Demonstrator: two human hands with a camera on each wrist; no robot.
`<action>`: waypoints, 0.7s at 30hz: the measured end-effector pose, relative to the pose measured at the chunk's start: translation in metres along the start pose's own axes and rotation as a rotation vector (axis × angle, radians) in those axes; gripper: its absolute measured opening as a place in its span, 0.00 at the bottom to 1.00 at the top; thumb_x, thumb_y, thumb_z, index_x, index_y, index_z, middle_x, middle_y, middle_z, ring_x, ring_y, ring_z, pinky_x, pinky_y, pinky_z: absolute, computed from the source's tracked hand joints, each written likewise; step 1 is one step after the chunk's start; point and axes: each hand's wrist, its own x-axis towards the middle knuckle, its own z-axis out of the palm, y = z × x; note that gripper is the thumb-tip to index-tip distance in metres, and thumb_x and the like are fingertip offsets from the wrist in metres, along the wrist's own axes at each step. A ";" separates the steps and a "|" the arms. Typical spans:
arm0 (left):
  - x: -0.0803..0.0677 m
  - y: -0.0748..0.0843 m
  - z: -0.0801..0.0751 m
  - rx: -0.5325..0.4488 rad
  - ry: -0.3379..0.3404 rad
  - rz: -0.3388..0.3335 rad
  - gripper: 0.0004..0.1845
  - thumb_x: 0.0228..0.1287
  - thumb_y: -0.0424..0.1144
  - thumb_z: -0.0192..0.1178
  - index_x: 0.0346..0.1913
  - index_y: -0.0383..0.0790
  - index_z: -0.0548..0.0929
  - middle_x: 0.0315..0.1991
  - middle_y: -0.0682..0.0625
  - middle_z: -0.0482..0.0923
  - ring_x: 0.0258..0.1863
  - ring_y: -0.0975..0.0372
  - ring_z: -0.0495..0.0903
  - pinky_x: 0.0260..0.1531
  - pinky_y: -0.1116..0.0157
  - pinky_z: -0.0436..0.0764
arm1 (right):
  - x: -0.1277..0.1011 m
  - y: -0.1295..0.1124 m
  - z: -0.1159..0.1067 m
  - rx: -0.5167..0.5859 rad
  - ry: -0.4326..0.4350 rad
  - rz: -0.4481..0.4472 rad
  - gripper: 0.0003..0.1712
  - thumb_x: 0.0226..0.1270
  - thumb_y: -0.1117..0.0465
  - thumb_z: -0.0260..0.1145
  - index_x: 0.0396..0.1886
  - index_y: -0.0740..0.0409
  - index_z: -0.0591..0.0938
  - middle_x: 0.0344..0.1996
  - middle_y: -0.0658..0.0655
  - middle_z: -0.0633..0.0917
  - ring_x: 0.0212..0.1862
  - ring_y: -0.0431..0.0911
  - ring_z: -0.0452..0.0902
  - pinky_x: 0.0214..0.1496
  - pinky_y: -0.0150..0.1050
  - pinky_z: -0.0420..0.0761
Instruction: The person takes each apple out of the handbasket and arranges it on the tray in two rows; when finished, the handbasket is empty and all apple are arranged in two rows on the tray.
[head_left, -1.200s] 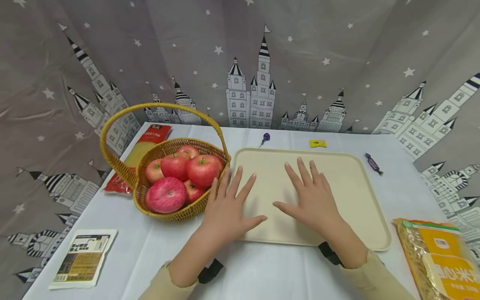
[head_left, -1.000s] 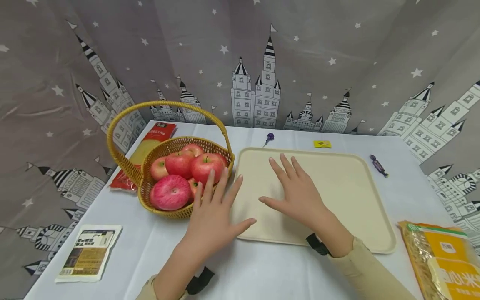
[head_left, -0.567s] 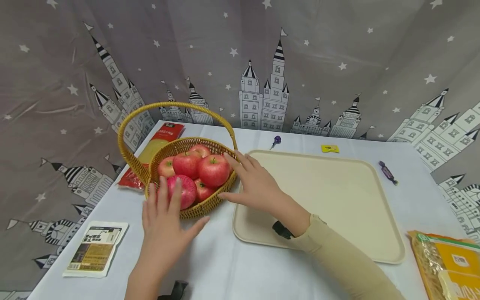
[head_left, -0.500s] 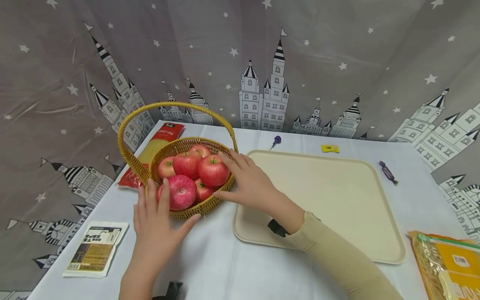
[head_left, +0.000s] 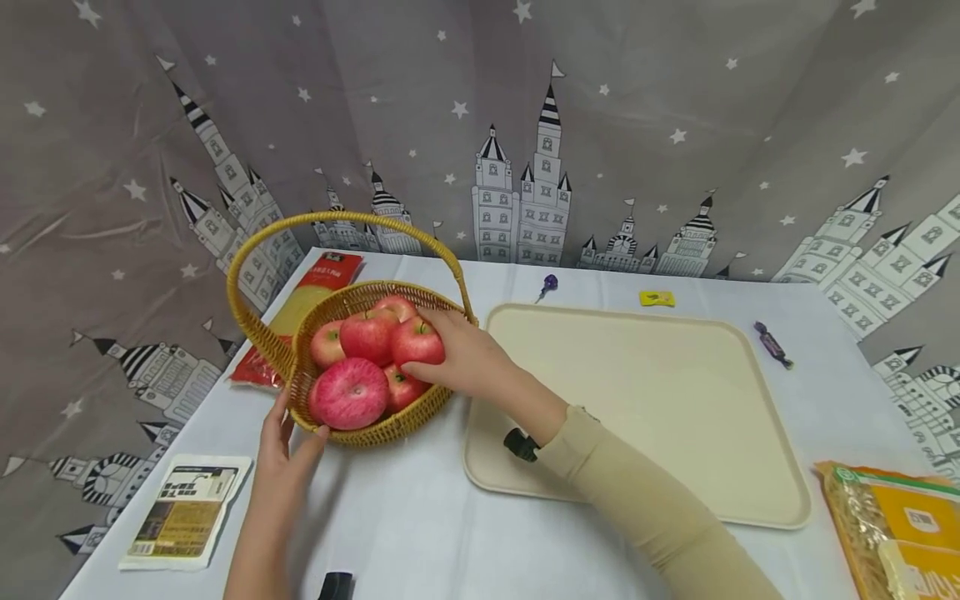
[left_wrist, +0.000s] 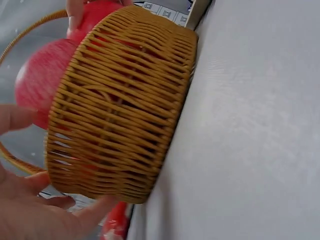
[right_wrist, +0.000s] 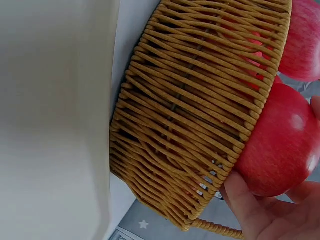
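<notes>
Head view: right hand [head_left: 468, 360] curls round an apple [head_left: 417, 342] in the basket [head_left: 375, 429] at 9 o'clock of the tray [head_left: 660, 417]; left hand [head_left: 281, 454], fingers spread, touches the basket wall; wrist views confirm both.

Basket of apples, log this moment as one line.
right hand: grips apple in basket | left hand: touches basket wall | tray: bare

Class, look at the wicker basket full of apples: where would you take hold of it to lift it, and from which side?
Grip the wicker basket by the top of its arched handle, coming from straight above. The handle spans the rim over the apples and stands upright and free, so the load should hang level beneath it; the low woven wall offers little to hold.
</notes>
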 end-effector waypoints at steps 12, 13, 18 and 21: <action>0.008 -0.001 0.009 -0.224 0.034 -0.120 0.38 0.73 0.34 0.50 0.77 0.51 0.44 0.77 0.48 0.37 0.73 0.52 0.46 0.60 0.63 0.66 | -0.008 0.002 -0.008 0.010 0.061 -0.036 0.44 0.55 0.41 0.70 0.70 0.50 0.68 0.60 0.52 0.72 0.58 0.45 0.70 0.55 0.42 0.77; 0.008 -0.001 0.010 -0.232 0.036 -0.120 0.37 0.73 0.33 0.50 0.77 0.51 0.44 0.77 0.48 0.37 0.73 0.52 0.46 0.61 0.62 0.65 | -0.011 0.002 -0.012 0.011 0.072 -0.039 0.44 0.55 0.41 0.70 0.69 0.49 0.68 0.60 0.52 0.72 0.58 0.45 0.70 0.54 0.42 0.78; 0.010 -0.003 0.014 -0.254 0.049 -0.110 0.36 0.73 0.34 0.50 0.77 0.51 0.45 0.77 0.49 0.37 0.73 0.52 0.47 0.59 0.66 0.68 | -0.038 0.009 -0.041 0.046 0.145 -0.027 0.44 0.54 0.42 0.72 0.69 0.47 0.67 0.59 0.50 0.72 0.55 0.44 0.71 0.51 0.42 0.80; 0.010 -0.005 0.016 -0.288 0.049 -0.110 0.36 0.73 0.33 0.50 0.77 0.51 0.45 0.77 0.50 0.35 0.73 0.53 0.47 0.55 0.70 0.72 | -0.058 0.025 -0.063 0.053 0.213 -0.017 0.46 0.52 0.45 0.74 0.70 0.50 0.66 0.60 0.51 0.71 0.55 0.45 0.72 0.51 0.43 0.80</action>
